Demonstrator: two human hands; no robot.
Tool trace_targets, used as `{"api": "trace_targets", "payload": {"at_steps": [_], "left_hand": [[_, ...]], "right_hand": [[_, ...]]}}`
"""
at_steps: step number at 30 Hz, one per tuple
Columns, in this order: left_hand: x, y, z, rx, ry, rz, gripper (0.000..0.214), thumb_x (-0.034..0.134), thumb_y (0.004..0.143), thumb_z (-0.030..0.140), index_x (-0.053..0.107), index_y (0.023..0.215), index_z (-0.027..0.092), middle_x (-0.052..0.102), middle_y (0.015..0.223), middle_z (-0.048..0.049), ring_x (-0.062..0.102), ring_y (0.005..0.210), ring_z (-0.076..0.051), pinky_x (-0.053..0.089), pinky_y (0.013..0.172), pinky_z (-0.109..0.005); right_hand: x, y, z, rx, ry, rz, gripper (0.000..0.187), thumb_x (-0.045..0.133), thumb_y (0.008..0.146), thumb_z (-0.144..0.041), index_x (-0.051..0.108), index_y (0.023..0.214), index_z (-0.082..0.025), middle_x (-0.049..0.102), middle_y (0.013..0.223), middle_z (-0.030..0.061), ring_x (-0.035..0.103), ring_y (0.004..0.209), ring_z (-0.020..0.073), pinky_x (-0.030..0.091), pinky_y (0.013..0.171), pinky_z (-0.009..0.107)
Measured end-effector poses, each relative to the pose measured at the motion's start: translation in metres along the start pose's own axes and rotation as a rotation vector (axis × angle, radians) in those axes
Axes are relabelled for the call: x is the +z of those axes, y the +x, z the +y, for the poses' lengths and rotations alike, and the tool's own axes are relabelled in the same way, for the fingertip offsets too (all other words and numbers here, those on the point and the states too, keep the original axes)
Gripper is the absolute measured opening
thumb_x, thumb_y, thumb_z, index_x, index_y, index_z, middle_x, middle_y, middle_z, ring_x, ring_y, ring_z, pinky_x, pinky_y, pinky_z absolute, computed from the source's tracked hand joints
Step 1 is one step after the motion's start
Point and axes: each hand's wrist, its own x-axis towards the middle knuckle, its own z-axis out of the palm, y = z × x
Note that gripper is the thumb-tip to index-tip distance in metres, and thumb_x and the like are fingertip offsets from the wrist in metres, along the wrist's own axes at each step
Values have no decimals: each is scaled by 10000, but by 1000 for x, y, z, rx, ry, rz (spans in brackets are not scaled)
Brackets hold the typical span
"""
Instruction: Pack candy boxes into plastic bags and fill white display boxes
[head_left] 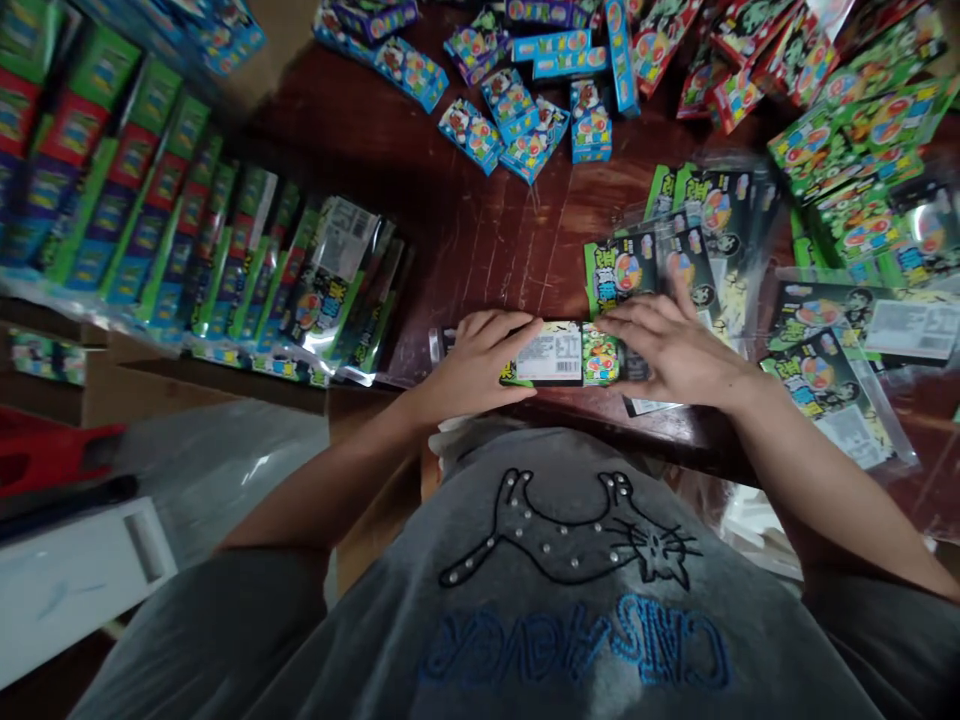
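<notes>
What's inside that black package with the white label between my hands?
A small green printed box shows at the right end of the black package; whether it's inside, I can't tell. The printed front and your left hand cover the interior.

Dark red-brown table (480, 230), wood look, glossy, long pale scratches across the top; runs off the right edge of view. Light dim and cool, with soft glare patches on the tabletop. Cardboard (289, 45) top left, more cardboard (135, 385) lower left. Below that: red plastic item (52, 450), dark bar (75, 508), white panel (75, 590) with a slot near one end. Clear plastic sheet (225, 480) beside them, shiny, crumpled. Floor hard to make out.
</notes>
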Motion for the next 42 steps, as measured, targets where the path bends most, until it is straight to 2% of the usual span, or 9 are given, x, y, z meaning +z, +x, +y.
{"api": "trace_targets", "payload": {"at_steps": [3,8,11,18,25,32,35,38,42], "left_hand": [[0,1,-4,44,-13,-2,918,862,887,397,434,1686,252,577,1581,-143,526,1433,-363,394,1253,-547],[0,0,-4,20,-24,-9,915,862,885,392,435,1682,249,561,1602,-145,513,1445,-364,403,1251,-548],[2,2,1,-45,-24,7,923,880,862,391,456,1669,247,562,1604,-139,509,1424,-373,402,1240,-554],[9,4,8,-111,-41,53,964,890,842,393,436,1685,276,550,1609,-122,494,1413,-373,394,1234,-555],[9,4,9,-124,-41,53,961,872,851,387,421,1695,297,543,1614,-118,485,1408,-376,397,1229,-558],[12,8,11,-127,-29,48,936,872,854,416,465,1671,211,531,1622,-166,470,1432,-395,380,1244,-571],[3,2,24,-150,18,88,890,852,878,406,482,1661,198,551,1605,-170,485,1425,-389,388,1238,-557],[-20,-7,25,-252,117,220,875,837,889,427,486,1656,198,570,1592,-175,505,1416,-392,398,1219,-560],[-60,-24,-28,-515,279,472,867,852,853,471,531,1611,200,583,1577,-185,517,1417,-421,389,1218,-618]], "right_hand": [[1,10,2,-58,30,-14,794,730,991,-557,506,1670,-213,654,1590,153,541,1505,398,249,1334,736],[-3,11,9,-63,70,20,766,710,1002,-599,521,1663,-261,676,1583,131,584,1488,391,138,1363,754],[1,14,5,-35,72,44,758,710,995,-638,562,1625,-245,680,1577,135,584,1493,396,176,1356,758],[17,2,-19,201,3,187,734,704,917,-792,722,1394,-235,465,1765,156,393,1640,468,48,1332,844],[33,-6,-35,210,23,201,457,710,1000,-626,802,1308,-302,463,1777,68,330,1680,431,86,1333,843],[41,4,-30,176,0,228,395,658,1049,-566,825,1251,-272,477,1762,122,381,1656,435,117,1306,867],[27,-3,-31,193,-16,342,469,690,1019,-597,772,1343,-267,543,1704,164,473,1594,452,203,1287,861],[9,-13,-27,409,-116,480,687,745,933,-694,713,1424,-214,704,1447,266,650,1375,520,481,1129,791],[4,-12,-17,727,-295,460,983,781,762,-868,690,1377,-107,718,1169,400,686,1162,672,552,850,799]]}}
